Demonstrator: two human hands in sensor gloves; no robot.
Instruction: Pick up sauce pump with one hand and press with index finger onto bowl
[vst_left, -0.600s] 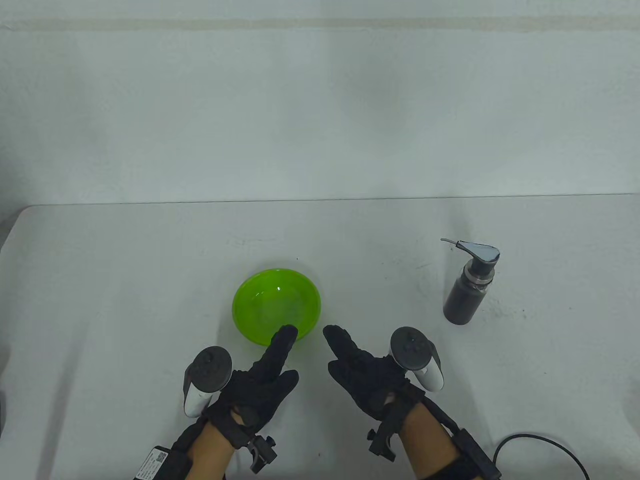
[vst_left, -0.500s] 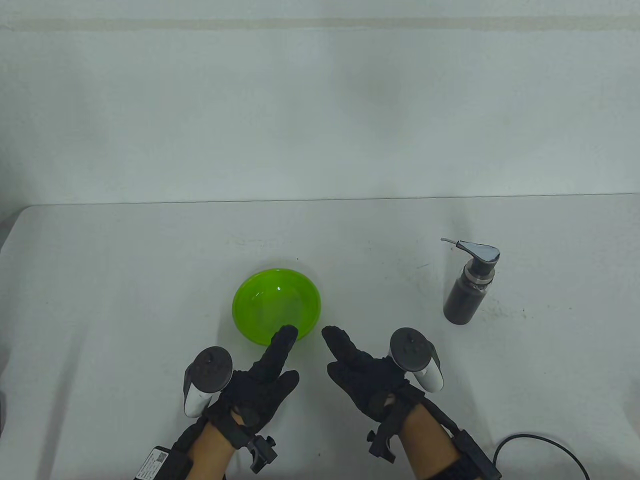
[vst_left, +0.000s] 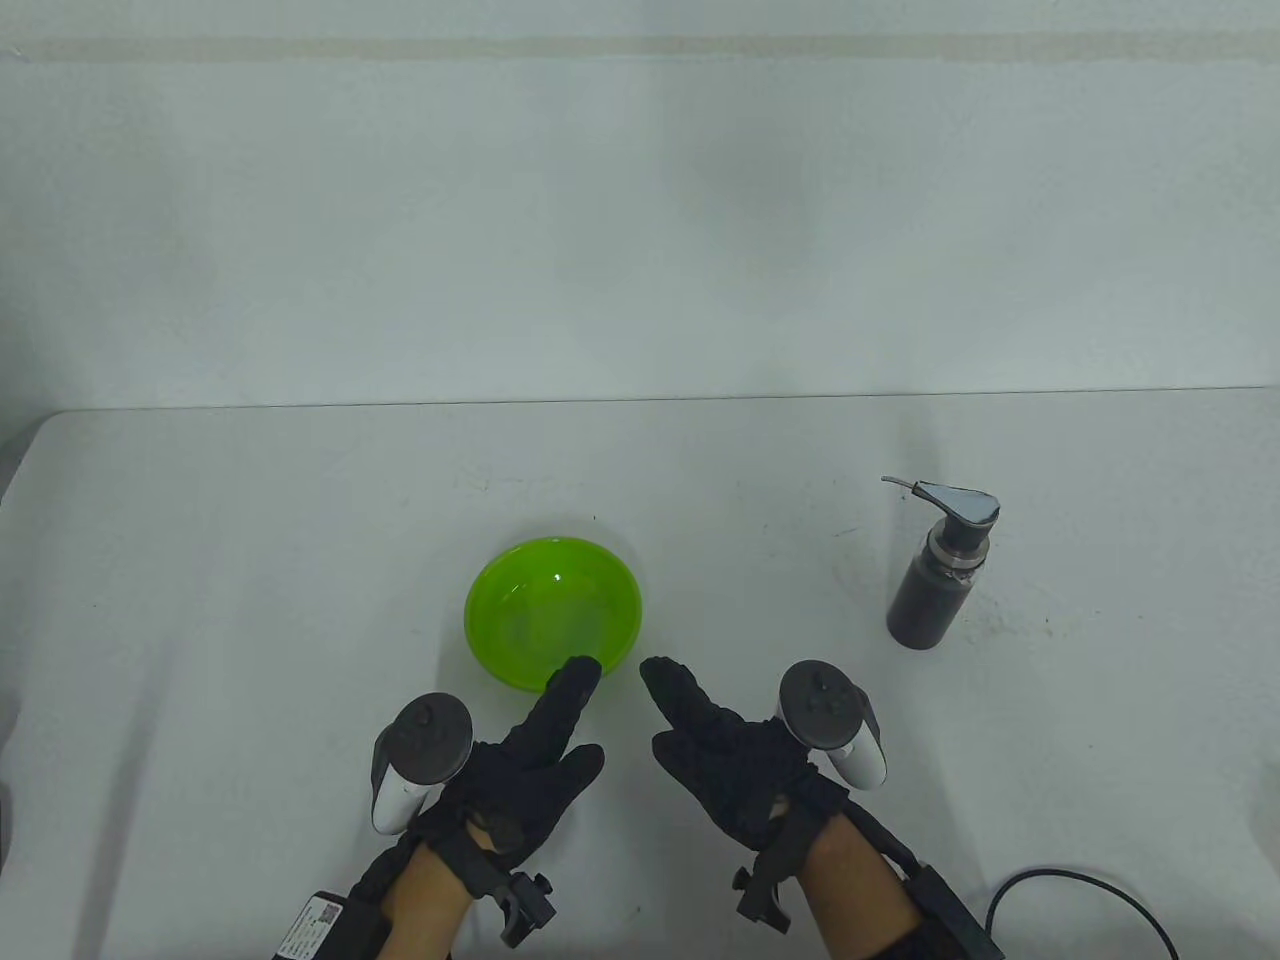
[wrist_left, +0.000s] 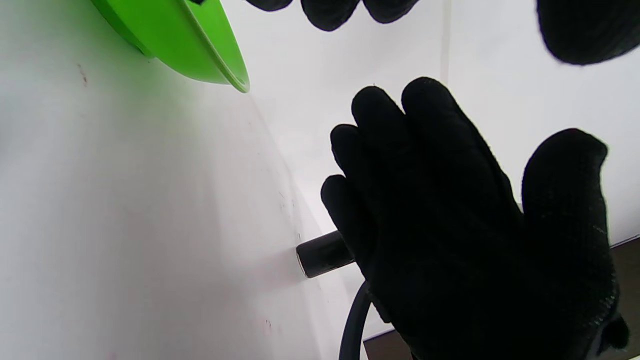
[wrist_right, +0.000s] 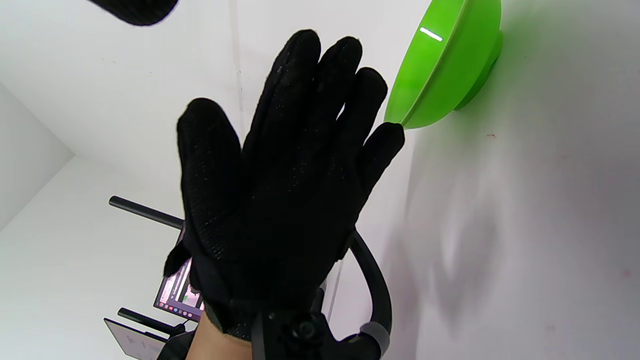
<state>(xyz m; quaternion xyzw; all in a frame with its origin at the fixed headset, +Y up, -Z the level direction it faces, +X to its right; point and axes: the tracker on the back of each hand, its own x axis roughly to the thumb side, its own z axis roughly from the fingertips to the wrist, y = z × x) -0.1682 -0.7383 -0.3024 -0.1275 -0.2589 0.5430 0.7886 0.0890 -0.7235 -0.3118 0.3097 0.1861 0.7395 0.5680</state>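
The sauce pump (vst_left: 935, 580), a dark bottle with a metal pump head (vst_left: 962, 503), stands upright at the right of the table. No hand touches it. The green bowl (vst_left: 553, 612) sits at the table's middle. My left hand (vst_left: 570, 715) is open with straight fingers, its fingertips over the bowl's near rim. My right hand (vst_left: 675, 710) is open and empty just right of the bowl, well left of the pump. In the left wrist view the right hand (wrist_left: 450, 225) hides most of the pump bottle (wrist_left: 322, 252). The right wrist view shows the left hand (wrist_right: 285, 175) and the bowl (wrist_right: 440, 75).
A black cable (vst_left: 1080, 885) lies at the table's near right corner. The white table (vst_left: 250, 560) ends at a far edge against a pale wall. A monitor (wrist_right: 177, 295) shows beyond the table in the right wrist view.
Both hands have drifted only slightly, the left a little to the right. The bowl and the pump have not moved.
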